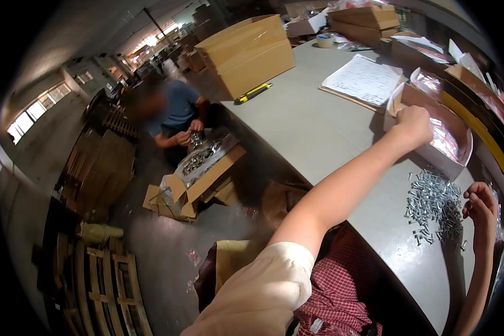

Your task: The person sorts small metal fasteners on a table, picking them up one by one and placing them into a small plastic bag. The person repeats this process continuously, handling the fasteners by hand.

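Head view: the left hand (415,126) is hanging over the white box (434,159), its grip unclear; the right hand (481,208) is hovering by the screws (431,203), fingers parted.

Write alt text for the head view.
A person's left hand is at an open cardboard box of plastic bags; the right hand is beside loose screws on a table. Nearby, a co-worker handles metal parts over a carton.
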Demonstrator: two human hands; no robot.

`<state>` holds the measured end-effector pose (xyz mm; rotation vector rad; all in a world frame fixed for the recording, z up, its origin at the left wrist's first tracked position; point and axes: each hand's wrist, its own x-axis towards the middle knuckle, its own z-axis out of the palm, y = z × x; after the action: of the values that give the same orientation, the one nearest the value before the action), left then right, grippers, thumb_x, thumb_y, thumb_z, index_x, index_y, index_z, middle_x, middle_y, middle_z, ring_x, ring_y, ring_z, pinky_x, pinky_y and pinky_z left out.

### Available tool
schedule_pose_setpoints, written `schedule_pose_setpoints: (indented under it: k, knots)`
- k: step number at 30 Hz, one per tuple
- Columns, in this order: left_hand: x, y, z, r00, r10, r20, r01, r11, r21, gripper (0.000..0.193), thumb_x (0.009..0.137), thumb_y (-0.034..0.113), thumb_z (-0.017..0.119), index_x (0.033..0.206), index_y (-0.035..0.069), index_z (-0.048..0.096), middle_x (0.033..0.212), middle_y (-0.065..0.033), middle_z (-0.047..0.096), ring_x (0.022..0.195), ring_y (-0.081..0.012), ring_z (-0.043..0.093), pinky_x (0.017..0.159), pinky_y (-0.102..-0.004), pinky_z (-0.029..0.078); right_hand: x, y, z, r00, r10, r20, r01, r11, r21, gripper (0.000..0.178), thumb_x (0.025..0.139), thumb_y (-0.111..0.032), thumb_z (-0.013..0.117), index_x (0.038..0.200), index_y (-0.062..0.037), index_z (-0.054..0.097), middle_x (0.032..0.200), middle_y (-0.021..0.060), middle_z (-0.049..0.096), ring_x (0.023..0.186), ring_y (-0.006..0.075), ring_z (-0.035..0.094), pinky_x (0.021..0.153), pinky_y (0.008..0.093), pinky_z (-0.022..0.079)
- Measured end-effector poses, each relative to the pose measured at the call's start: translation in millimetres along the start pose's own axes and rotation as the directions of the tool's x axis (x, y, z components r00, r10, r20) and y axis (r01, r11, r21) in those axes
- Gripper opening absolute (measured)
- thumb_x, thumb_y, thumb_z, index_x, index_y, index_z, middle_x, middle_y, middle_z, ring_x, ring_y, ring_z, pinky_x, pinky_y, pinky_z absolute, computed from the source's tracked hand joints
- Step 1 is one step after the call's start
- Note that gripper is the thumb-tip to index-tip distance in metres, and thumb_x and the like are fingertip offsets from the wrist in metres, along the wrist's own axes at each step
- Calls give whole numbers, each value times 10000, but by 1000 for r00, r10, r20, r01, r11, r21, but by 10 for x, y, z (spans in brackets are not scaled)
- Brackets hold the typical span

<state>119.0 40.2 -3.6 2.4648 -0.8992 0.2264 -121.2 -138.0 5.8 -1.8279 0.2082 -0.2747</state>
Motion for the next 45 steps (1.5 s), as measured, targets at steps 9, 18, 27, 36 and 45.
schedule_pose_setpoints:
  k: [9,18,27,36,45]
  knots:
    - [54,9,233,867,166,-470,-294,932,-213,154,717,-23,607,847,-8,689,929,-225,683,950,-400,641,854,-448,522,31,113,-20,994,-96,-48,94,994,-54,228,930,-214,602,1098,-61,595,1009,43,620,678,74,569,620,227,477]
    - [-24,170,56,647,323,-691,-635,729,-255,240,723,-113,542,868,11,687,890,-176,654,925,-368,607,822,-429,508,-35,-7,48,984,-146,-105,138,987,-78,385,893,-181,613,1252,-45,573,1183,70,615,692,94,590,669,244,501]
    - [-788,965,-58,933,282,-224,-303,277,-912,145,845,-4,654,984,-6,613,880,-107,708,845,-161,699,745,-314,557,-188,-160,136,968,-249,28,249,968,5,676,895,-108,691,1496,-42,387,1367,81,507,1077,142,573,925,277,470]
    - [-726,869,-41,961,246,129,67,245,-967,176,940,119,666,1063,3,620,943,-83,688,814,-139,677,662,-269,575,4,-193,-61,985,-174,16,168,965,200,146,895,-69,703,996,-2,621,856,57,655,750,136,656,640,269,533]
    - [-781,926,-31,923,323,208,-4,550,-835,217,955,181,674,1103,22,661,912,-8,689,818,-65,633,636,-223,523,-47,-183,-115,993,-24,111,6,988,156,186,963,-156,657,1025,19,646,847,76,685,727,141,700,654,279,589]
